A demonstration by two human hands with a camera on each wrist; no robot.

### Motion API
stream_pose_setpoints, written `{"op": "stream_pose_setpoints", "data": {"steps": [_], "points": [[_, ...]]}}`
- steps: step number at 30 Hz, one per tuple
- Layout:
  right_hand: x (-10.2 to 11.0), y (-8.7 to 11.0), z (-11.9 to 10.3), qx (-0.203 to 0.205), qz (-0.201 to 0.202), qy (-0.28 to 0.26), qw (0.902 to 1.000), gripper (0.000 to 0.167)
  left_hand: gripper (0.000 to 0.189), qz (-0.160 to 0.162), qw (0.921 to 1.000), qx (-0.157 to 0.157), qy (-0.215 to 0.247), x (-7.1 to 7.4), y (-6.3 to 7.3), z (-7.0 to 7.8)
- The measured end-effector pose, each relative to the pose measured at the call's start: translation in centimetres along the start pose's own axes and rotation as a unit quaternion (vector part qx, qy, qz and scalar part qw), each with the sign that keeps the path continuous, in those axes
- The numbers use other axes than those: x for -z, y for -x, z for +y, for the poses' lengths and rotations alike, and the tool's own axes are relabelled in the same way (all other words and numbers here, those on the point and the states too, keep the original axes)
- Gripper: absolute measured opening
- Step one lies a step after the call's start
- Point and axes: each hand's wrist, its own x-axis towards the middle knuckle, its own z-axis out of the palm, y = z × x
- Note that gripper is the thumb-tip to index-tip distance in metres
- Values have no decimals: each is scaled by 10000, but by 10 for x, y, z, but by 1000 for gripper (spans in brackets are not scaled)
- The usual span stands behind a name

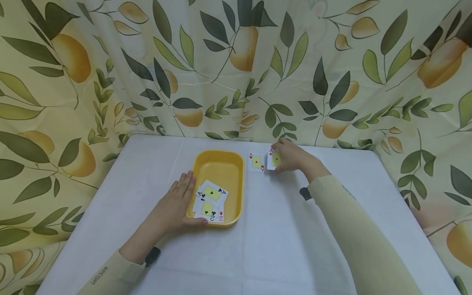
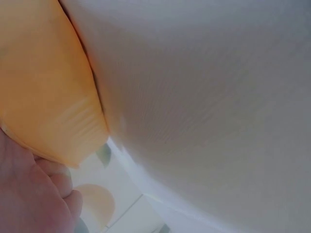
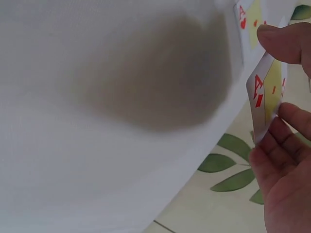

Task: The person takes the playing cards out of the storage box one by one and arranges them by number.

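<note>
Yellow-centred and white, the ace of diamonds (image 1: pixel 274 159) stands in the head view between thumb and fingers of the right hand (image 1: pixel 290 157), which pinches it; whether more cards lie behind it I cannot tell. Just left of this grip, the ace of hearts (image 1: pixel 256 162) lies face up. Beyond the grip, close by, run the far edge of the white tablecloth (image 1: pixel 280 246) and the fruit-patterned curtain (image 1: pixel 221 94); nearer and to the right, cloth spreads toward the table's side. Further left, past the ace of hearts, sits the yellow tray (image 1: pixel 217 168), its raised rim facing the grip. In its near part overlap the ace of clubs (image 1: pixel 212 193) and some twos (image 1: pixel 212 214). The left hand (image 1: pixel 173 207) rests along the tray's left rim, fingers extended, thumb at the near end.

From the left wrist, the tray's side wall rises above the palm, cloth to its right.

From the right wrist, thumb and fingers press opposite edges of the tilted ace of diamonds; the ace of hearts shows partly, beyond the thumb.
</note>
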Motion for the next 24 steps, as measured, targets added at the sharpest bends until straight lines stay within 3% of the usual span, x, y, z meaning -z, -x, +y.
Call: {"op": "stream_pose_setpoints", "data": {"steps": [18,24], "points": [[-15,-5,21,-374,-606,-490,9963,85,136,6,10000,6,12,1,2,1],[-21,-5,24,-325,-671,-409,9964,84,136,0,10000,24,31,1,1,2]]}}
